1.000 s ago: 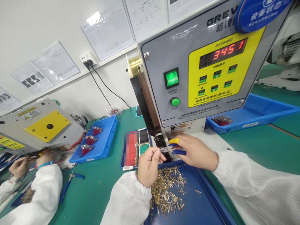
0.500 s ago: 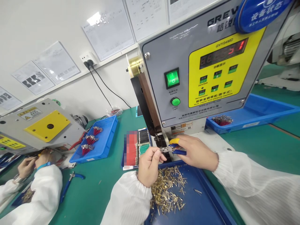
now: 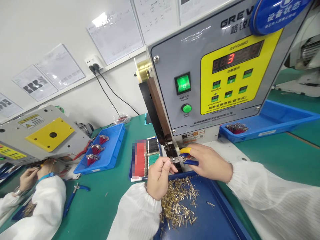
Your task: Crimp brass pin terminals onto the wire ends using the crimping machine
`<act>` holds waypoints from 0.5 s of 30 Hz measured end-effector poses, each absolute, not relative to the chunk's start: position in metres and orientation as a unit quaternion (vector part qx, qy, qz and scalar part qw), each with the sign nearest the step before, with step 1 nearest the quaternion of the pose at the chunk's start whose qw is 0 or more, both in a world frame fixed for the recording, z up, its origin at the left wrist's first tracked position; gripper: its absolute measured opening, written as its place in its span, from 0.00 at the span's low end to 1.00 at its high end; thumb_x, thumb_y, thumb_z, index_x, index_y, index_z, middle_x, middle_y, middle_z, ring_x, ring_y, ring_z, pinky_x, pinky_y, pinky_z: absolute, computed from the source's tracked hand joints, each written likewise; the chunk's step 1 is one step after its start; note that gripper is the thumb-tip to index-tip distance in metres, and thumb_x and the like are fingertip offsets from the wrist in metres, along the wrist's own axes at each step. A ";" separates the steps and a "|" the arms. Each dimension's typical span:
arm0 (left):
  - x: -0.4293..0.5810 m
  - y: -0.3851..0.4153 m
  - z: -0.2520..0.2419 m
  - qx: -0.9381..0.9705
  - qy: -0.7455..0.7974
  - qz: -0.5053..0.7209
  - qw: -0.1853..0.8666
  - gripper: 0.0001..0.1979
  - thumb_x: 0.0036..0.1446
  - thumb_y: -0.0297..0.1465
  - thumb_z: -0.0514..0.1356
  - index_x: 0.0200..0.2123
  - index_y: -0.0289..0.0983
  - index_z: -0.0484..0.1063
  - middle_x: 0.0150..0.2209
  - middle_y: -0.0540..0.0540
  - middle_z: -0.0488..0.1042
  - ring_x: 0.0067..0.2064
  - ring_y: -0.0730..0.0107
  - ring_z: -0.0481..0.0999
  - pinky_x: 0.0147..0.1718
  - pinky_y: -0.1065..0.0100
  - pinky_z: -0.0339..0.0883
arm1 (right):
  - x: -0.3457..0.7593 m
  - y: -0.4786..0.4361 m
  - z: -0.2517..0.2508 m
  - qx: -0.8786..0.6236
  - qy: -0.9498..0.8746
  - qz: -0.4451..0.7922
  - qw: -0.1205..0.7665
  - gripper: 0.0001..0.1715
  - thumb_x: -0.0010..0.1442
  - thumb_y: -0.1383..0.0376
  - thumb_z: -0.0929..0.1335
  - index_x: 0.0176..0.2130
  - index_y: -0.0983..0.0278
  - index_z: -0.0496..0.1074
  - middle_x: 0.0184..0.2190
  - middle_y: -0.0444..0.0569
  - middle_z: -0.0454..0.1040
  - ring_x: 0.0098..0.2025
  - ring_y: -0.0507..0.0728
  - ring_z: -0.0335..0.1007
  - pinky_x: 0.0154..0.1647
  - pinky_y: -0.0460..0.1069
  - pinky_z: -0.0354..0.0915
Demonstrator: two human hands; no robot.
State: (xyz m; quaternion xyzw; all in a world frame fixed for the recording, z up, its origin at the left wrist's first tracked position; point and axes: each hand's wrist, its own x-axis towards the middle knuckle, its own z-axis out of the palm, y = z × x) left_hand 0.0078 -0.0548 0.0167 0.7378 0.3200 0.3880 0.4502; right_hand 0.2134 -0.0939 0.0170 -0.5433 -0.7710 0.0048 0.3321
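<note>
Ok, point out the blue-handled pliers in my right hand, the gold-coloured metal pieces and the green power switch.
Blue-handled pliers [image 3: 188, 162]: head view, on the lower handle.
Gold-coloured metal pieces [image 3: 177, 199]: head view, middle of the heap.
Green power switch [image 3: 183, 83]: head view, on its lit rocker.

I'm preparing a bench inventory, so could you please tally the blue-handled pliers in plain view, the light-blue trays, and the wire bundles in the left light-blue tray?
Blue-handled pliers: 2 (one in the right hand, one on the green table)
Light-blue trays: 2
Wire bundles: 3
Total: 7
</note>
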 end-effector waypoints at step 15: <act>0.007 -0.056 0.021 0.753 0.327 0.382 0.425 0.15 0.64 0.40 0.51 0.33 0.36 0.69 0.28 0.48 0.75 0.30 0.73 0.74 0.32 0.70 0.69 | 0.212 -0.095 0.017 -0.544 -0.775 -0.002 0.321 0.10 0.54 0.66 0.66 0.39 0.64 0.70 0.35 0.54 0.74 0.37 0.61 0.71 0.38 0.54 0.67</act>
